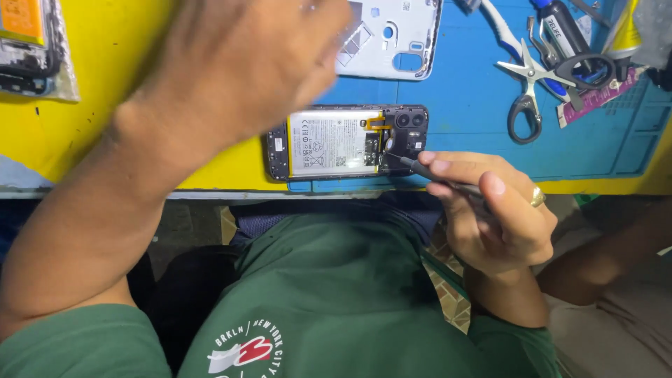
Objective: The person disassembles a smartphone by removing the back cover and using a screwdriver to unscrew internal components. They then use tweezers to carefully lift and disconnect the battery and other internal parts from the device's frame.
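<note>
An opened smartphone (346, 142) lies back-up at the near edge of the bench, straddling the seam where the yellow bench top (105, 84) meets the blue work mat (476, 105). Its white-labelled battery (327, 143) is exposed, with the camera cluster at the right end.

The right hand (490, 213) pinches a thin dark screwdriver (437, 176) between thumb and forefinger, the fingers pressed together around the shaft. The tip rests on the board area just beside the battery's right end. A ring sits on one finger.

The left hand (231, 63) is raised above the bench, blurred and holding nothing that I can see; its fingers look loosely curled, but the blur makes it hard to tell.

The phone's removed white back cover (392, 35) lies at the far edge of the mat. Scissors (528, 87) and other tools lie toward the far right corner, well apart from the phone. A bagged part (31, 49) sits at the far left corner.

Risk, as I judge it: nothing steadies the phone, and it sits close to the near edge. Pressure from the screwdriver could slide it off. The tip also works just beside the battery and an orange flex cable (376, 124); a slip could nick either one.
</note>
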